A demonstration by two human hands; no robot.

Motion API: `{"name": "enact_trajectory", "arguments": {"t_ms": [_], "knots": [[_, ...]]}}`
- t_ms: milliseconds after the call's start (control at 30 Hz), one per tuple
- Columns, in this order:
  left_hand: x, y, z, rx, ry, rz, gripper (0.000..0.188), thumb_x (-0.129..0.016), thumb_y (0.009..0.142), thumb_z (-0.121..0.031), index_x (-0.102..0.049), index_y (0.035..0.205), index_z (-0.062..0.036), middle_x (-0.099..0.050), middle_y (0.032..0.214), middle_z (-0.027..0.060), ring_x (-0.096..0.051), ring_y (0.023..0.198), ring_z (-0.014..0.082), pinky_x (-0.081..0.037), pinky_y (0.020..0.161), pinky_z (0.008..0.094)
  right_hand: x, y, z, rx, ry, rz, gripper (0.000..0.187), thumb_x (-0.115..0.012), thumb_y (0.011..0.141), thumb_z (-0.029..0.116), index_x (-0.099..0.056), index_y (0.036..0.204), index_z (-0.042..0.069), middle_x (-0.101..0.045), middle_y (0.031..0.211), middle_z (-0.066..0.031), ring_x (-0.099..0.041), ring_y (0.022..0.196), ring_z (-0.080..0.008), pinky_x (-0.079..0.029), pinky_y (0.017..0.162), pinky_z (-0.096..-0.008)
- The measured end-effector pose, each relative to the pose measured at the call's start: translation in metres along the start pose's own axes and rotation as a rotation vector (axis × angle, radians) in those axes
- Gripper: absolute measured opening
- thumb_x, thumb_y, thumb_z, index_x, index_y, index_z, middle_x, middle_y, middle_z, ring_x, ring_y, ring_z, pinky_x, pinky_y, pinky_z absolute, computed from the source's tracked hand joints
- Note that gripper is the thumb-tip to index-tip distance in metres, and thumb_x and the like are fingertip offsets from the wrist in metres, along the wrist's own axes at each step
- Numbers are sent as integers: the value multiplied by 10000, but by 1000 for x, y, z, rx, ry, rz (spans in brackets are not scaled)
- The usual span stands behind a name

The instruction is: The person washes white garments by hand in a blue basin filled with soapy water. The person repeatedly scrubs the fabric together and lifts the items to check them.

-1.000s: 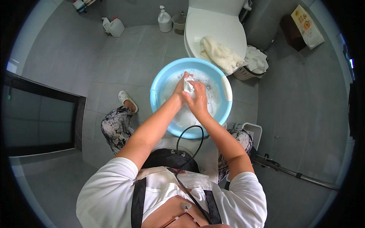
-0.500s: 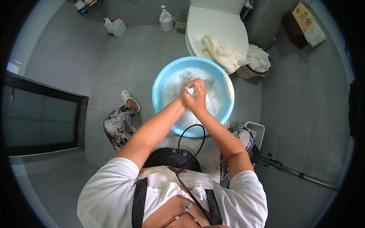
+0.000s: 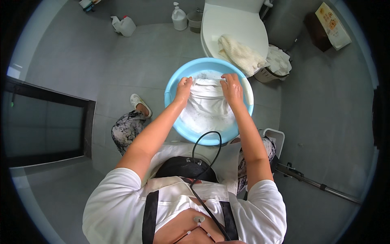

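A wet white cloth garment is stretched between my hands over a light blue basin. My left hand grips its upper left edge, fingers closed. At the upper right edge, my right hand pinches the fabric with fingers bent. The garment's lower part hangs into soapy water with white foam. A folded band or hem runs across the top of the cloth. What kind of garment it is, I cannot tell.
Beyond the basin stands a toilet with a cream knitted cloth on its lid. A waste bin is beside it. Along the back are a pump bottle and a white jug. A black cable loops before the basin.
My hands were pressed together around the bunched cloth in the basin's middle. They have moved apart, left and right, and the white cloth is now spread out between them.
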State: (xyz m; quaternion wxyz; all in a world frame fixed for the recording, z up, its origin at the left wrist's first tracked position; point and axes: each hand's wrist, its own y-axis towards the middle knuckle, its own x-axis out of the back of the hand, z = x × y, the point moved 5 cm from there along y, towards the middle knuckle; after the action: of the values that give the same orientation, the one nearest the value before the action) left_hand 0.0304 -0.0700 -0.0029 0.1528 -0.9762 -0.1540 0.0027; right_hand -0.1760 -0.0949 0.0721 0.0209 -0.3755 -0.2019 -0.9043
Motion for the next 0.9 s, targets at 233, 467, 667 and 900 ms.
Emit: {"name": "enact_trajectory", "arguments": {"t_ms": [233, 467, 667, 900], "knots": [[-46, -38, -2, -496, 1239, 101, 558, -595, 752, -199, -359, 1259, -197, -284, 1296, 130, -342, 1144, 320, -334, 896, 427, -42, -37, -16, 17, -537, 414, 517, -623, 715, 283, -448, 1192, 185, -331, 1305, -94, -374, 1129, -332, -411, 842, -433], [-55, -34, 55, -353, 1506, 307, 429, -479, 808, -273, -428, 1204, -117, -419, 1231, 103, -391, 1132, 259, -317, 913, 440, -70, -60, -33, -63, -581, 695, 446, -474, 801, 264, -417, 1227, 145, -408, 1245, -133, -397, 1135, -320, -409, 851, -424], [-62, -24, 29, -340, 1648, 332, 227, -520, 749, -176, -602, 948, -104, -580, 999, 99, -500, 1004, 246, -347, 873, 397, -80, -42, -62, -119, -604, 865, 329, -467, 776, 179, -526, 1077, 59, -534, 1080, -196, -545, 973, -298, -435, 823, -402], [-24, -7, 16, -16, 592, 280, 223, -595, 685, -189, -581, 878, -77, -591, 853, 60, -514, 932, 185, -412, 742, 348, -45, -15, -52, -194, -26, 295, 293, -560, 737, 105, -532, 1009, -1, -561, 1005, -179, -545, 961, -262, -427, 807, -339]]}}
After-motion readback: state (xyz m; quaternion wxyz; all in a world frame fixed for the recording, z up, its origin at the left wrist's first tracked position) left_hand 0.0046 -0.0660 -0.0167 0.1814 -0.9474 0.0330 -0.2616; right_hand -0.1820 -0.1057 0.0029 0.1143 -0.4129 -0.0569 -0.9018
